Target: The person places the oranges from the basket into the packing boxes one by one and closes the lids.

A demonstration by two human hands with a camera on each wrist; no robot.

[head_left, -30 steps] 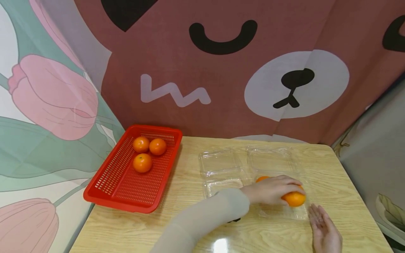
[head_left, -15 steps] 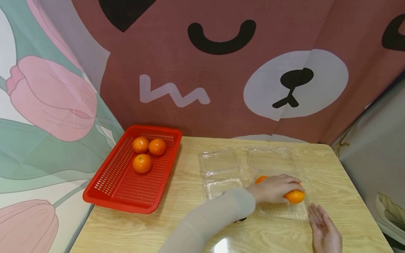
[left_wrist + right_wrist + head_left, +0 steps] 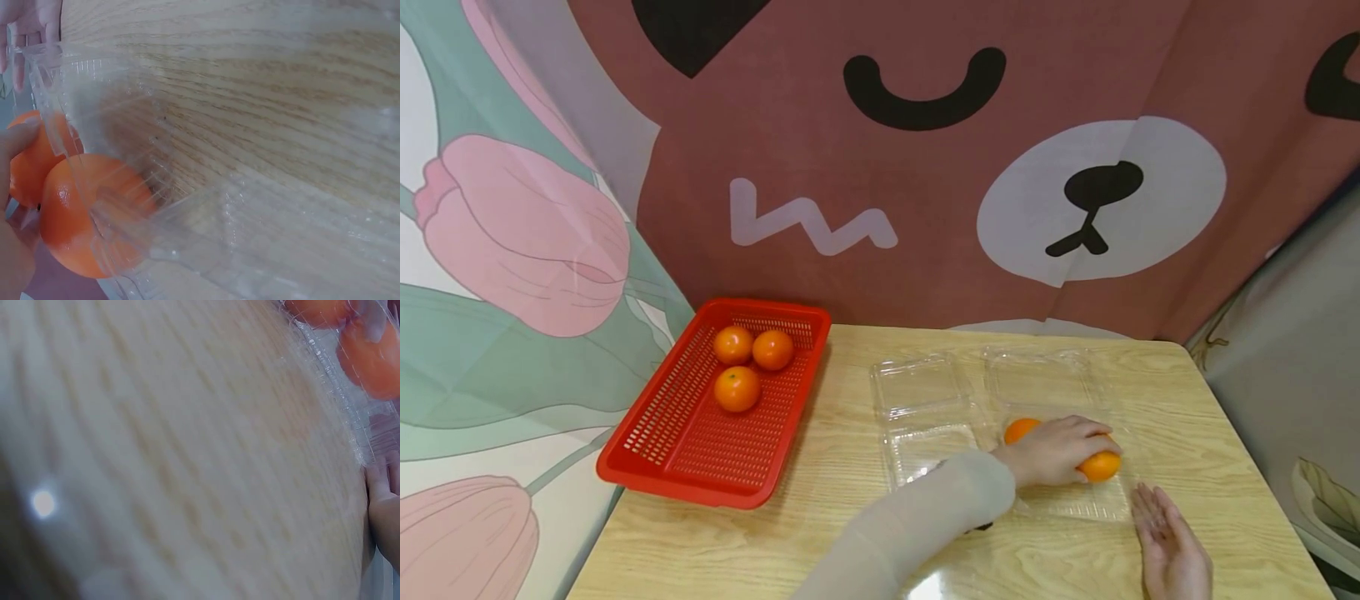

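My left hand (image 3: 1054, 452) reaches across and grips an orange (image 3: 1101, 467) at the right side of a clear plastic clamshell box (image 3: 1075, 503). A second orange (image 3: 1021, 430) sits in the same box, partly hidden behind that wrist. In the left wrist view, the thumb lies over the held orange (image 3: 39, 164), and the other orange (image 3: 94, 212) is right beside it. Palm turned toward the box, my right hand (image 3: 1172, 546) has its fingers straight at the box's right wall. The right wrist view shows those fingers (image 3: 379, 478) right at the plastic edge.
Left of that box lies another clear clamshell box (image 3: 925, 446) with its lid folded back. A red plastic basket (image 3: 715, 492) holding three oranges (image 3: 737, 388) stands at the left of the wooden table (image 3: 677, 542). A printed cloth (image 3: 925, 275) hangs behind the table.
My left forearm has shifted to the right, and the gripped orange has moved slightly up in the head view. The right hand has stayed in place.
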